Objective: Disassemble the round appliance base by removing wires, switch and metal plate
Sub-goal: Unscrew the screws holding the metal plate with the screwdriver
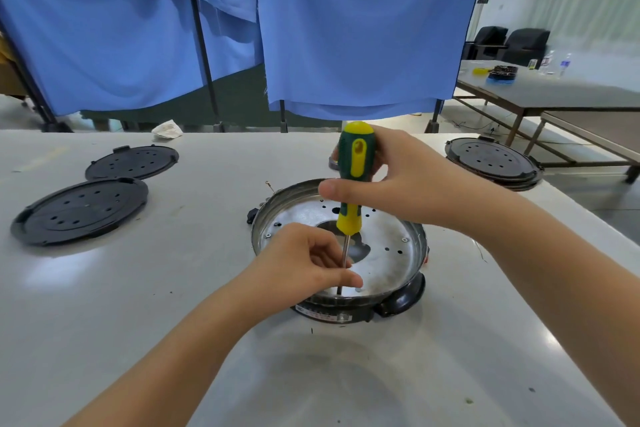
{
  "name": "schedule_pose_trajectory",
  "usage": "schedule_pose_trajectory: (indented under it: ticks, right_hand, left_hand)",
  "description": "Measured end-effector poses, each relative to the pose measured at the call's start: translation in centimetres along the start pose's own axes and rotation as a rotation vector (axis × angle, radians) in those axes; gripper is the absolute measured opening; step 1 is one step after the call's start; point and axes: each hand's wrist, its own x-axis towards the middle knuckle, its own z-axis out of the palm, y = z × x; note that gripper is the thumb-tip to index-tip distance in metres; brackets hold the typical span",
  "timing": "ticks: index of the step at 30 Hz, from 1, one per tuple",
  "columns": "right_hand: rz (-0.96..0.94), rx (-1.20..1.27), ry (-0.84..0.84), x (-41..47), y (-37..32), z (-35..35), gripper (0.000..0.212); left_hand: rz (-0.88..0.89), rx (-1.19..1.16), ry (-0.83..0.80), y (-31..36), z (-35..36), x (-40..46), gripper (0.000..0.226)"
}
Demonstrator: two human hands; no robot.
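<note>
right hand [398, 184] wraps the screwdriver [353, 180] handle, left hand [304, 263] pinches its shaft. tip's hidden behind the fingers, somewhere on the metal plate [384, 253] in the round base [346, 314], mid tabletop [173, 288].

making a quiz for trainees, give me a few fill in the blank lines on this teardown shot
1. The right hand grips the screwdriver's ____ handle.
2. The left hand pinches the screwdriver's metal ____.
3. The screwdriver stands nearly ____ over the metal plate.
4. To the left on the table lie ____ black round covers.

Missing words: green and yellow; shaft; upright; two
</note>
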Motion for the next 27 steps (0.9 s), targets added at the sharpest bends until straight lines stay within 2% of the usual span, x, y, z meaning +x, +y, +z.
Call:
schedule_pose_trajectory:
  ticks: [2, 4, 7, 10, 12, 15, 18, 22, 27]
  right_hand:
    - [0.005, -0.021, 0.030, 0.0, 0.0, 0.0, 0.061]
    - [0.004, 0.050, 0.020, 0.1, 0.2, -0.4, 0.061]
    - [-0.007, 0.145, -0.032, 0.1, 0.3, -0.9, 0.052]
    - [0.011, 0.282, -0.109, 0.1, 0.6, -1.3, 0.047]
    - [0.024, 0.344, -0.132, 0.0, 0.7, -1.2, 0.048]
    - [0.027, 0.218, -0.078, 0.0, 0.6, -0.6, 0.042]
    - [0.031, 0.134, -0.044, -0.2, 0.4, -0.3, 0.055]
    - [0.037, 0.176, -0.077, -0.1, 0.2, -0.9, 0.053]
    - [0.014, 0.383, -0.239, -0.1, 0.2, -1.2, 0.048]
  left_hand:
    - [-0.005, 0.011, -0.005, 0.1, 0.0, 0.0, 0.017]
    - [-0.030, -0.047, -0.104, 0.3, -0.3, -0.1, 0.013]
    - [-0.057, -0.109, -0.203, 0.3, -0.8, -0.2, 0.022]
    - [-0.063, -0.094, -0.097, 0.5, -0.7, -0.1, 0.011]
    - [-0.040, -0.048, -0.036, 0.4, -0.5, 0.0, 0.015]
    - [-0.015, 0.028, 0.006, 0.3, -0.1, 0.0, 0.025]
    - [-0.025, 0.002, -0.042, 0.5, -0.2, 0.0, 0.019]
    - [-0.069, -0.163, -0.214, 0.8, -1.3, -0.2, 0.020]
    - [-0.038, -0.085, -0.049, 0.9, -1.3, 0.0, 0.012]
